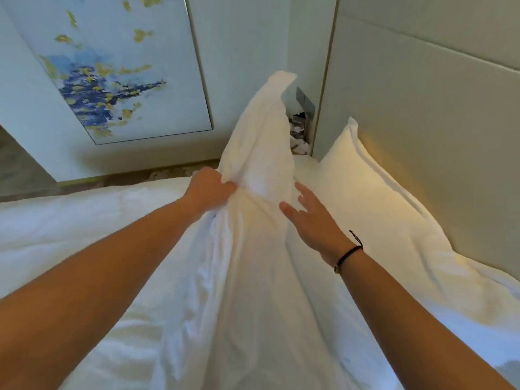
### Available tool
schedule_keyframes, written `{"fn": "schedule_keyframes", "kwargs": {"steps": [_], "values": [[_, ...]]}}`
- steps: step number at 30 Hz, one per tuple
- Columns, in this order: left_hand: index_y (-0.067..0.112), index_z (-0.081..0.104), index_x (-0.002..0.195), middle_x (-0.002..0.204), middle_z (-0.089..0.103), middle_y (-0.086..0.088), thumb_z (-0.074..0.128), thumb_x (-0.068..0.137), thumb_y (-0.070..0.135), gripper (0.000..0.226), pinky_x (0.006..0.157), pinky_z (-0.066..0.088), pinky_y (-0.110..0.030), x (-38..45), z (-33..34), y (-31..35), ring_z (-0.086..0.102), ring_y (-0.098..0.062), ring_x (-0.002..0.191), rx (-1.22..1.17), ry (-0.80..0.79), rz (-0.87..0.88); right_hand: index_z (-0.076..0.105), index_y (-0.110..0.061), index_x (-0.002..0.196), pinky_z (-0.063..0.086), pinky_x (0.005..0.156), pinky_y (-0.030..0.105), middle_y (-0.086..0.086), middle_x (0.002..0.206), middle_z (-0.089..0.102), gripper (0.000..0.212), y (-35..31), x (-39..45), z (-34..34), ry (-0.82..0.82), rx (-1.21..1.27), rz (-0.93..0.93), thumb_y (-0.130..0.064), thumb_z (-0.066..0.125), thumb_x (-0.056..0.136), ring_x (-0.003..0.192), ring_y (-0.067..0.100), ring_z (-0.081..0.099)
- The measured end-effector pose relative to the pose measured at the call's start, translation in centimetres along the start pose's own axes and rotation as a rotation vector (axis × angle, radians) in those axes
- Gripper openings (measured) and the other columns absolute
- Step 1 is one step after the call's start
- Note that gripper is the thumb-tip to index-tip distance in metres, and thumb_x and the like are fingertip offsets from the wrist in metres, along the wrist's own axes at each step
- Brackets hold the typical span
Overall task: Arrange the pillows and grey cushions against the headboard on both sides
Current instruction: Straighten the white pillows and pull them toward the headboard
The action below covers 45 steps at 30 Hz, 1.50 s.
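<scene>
Head view, looking down along two bare forearms over a white bed (70, 220). Left hand (209, 190) gripping a bunched fold of a white pillow (253, 164), fingers curled into the cloth at the pillow's left edge. Pillow lifted and standing on end in the middle of the scene, its far corner pointing up toward the wall, its near end draping down between the forearms. Right hand (312, 220) spread wide, fingers straight and apart, holding nothing, just at the pillow's right side; cannot tell whether the fingertips touch the cloth. Black cord bracelet (349, 253) on the right wrist. Second white pillow (374, 192) lying to the right, leaning against the pale padded headboard (436, 108), well settled on the bed with one corner pointing up. Framed painting (112, 68) with blue and gold splashes on the far left wall. Metal wall plate (305, 101) and some small dark clutter behind the raised pillow, too blurred to identify.
</scene>
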<state>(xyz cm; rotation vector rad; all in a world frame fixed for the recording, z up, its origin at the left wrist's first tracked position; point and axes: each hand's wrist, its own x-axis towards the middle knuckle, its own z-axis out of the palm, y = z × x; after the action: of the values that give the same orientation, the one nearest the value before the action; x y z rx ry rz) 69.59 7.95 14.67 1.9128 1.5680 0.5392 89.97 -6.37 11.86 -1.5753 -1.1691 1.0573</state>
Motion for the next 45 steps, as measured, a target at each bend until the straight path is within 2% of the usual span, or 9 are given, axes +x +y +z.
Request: {"fn": "schedule_keyframes", "kwargs": {"steps": [3,6,10,13,20,25,31,38,45], "values": [[0.008,0.062,0.074,0.082,0.068,-0.013,0.072,0.083,0.032,0.027,0.068,0.054,-0.037,2.7,2.8,2.9,0.063,-0.029,0.072,-0.194,-0.012,-0.079,0.035,-0.045,0.144,0.035,0.097,0.034,-0.009,0.153,0.037,0.071,3.4,-3.4,-0.3,-0.172,0.144,0.190,-0.071,0.053,0.081,0.131,0.008,0.039],[0.013,0.064,0.101,0.111,0.068,-0.009,0.069,0.084,0.052,0.044,0.076,0.059,-0.045,1.7,9.2,3.5,0.066,-0.029,0.095,-0.181,-0.195,-0.159,0.031,-0.036,0.149,0.031,0.108,0.031,-0.012,0.156,0.030,0.072,9.0,-6.6,-1.5,-0.072,0.000,0.270,-0.069,0.046,0.087,0.136,0.006,0.033],[0.041,0.016,0.154,0.162,0.016,0.008,0.045,0.094,0.062,0.070,0.098,0.039,-0.055,-6.5,21.8,-1.0,0.027,-0.033,0.146,-0.151,-0.607,-0.269,0.025,-0.033,0.152,0.030,0.113,0.034,-0.011,0.156,0.031,0.080,15.6,-10.6,-3.3,-0.068,-0.198,0.444,-0.072,0.048,0.085,0.139,0.012,0.034],[0.040,0.002,0.155,0.165,-0.010,0.006,0.035,0.102,0.050,0.063,0.121,0.016,-0.050,-11.3,27.3,-3.0,0.009,-0.028,0.152,-0.089,-0.496,-0.167,0.013,-0.035,0.153,0.033,0.111,0.032,-0.013,0.158,0.025,0.092,18.4,-12.5,-2.9,-0.120,-0.329,0.443,-0.072,0.055,0.080,0.140,0.012,0.033],[0.035,0.010,0.156,0.166,-0.004,0.005,0.045,0.099,0.048,0.068,0.119,0.019,-0.044,-9.7,27.5,-1.7,0.013,-0.022,0.151,-0.040,-0.484,-0.156,0.024,-0.035,0.146,0.044,0.083,0.029,-0.011,0.132,0.052,0.073,19.3,-11.6,-1.4,0.128,-0.518,0.420,-0.061,0.052,0.085,0.116,0.017,0.054],[0.039,0.017,0.154,0.165,-0.010,0.002,0.055,0.094,0.050,0.071,0.117,0.025,-0.046,-10.6,27.6,-2.0,0.013,-0.025,0.150,-0.140,-0.370,-0.241,0.046,-0.024,0.092,0.043,0.060,0.029,-0.008,0.079,0.052,0.018,18.6,-9.9,-2.0,0.130,-0.573,0.383,-0.042,0.050,0.095,0.068,0.014,0.048],[0.043,0.014,0.153,0.165,-0.009,-0.001,0.067,0.081,0.060,0.091,0.119,0.021,-0.052,-10.8,26.8,-1.0,0.012,-0.031,0.150,-0.125,-0.308,-0.236,0.058,-0.011,0.114,0.047,0.081,0.031,0.006,0.113,0.062,0.029,17.3,-9.1,-1.4,0.043,-0.351,0.315,-0.033,0.050,0.097,0.100,0.025,0.058],[0.046,0.014,0.152,0.166,0.002,0.008,0.057,0.088,0.057,0.077,0.122,0.001,-0.051,-10.7,27.2,0.7,-0.003,-0.028,0.151,0.008,-0.401,-0.027,0.066,-0.020,0.086,0.040,0.056,0.018,-0.004,0.081,0.067,0.015,17.0,-11.6,-3.3,0.201,-0.143,0.258,-0.033,0.061,0.091,0.071,0.012,0.061],[0.046,0.002,0.153,0.164,-0.013,0.015,0.059,0.081,0.068,0.095,0.120,0.004,-0.053,-14.8,30.7,-1.0,-0.023,-0.026,0.148,0.142,-0.566,0.056,0.036,-0.018,0.059,0.029,0.051,0.028,-0.001,0.058,0.041,0.042,21.6,-15.5,-8.8,0.197,-0.424,0.493,-0.033,0.055,0.093,0.053,0.016,0.039]]}}
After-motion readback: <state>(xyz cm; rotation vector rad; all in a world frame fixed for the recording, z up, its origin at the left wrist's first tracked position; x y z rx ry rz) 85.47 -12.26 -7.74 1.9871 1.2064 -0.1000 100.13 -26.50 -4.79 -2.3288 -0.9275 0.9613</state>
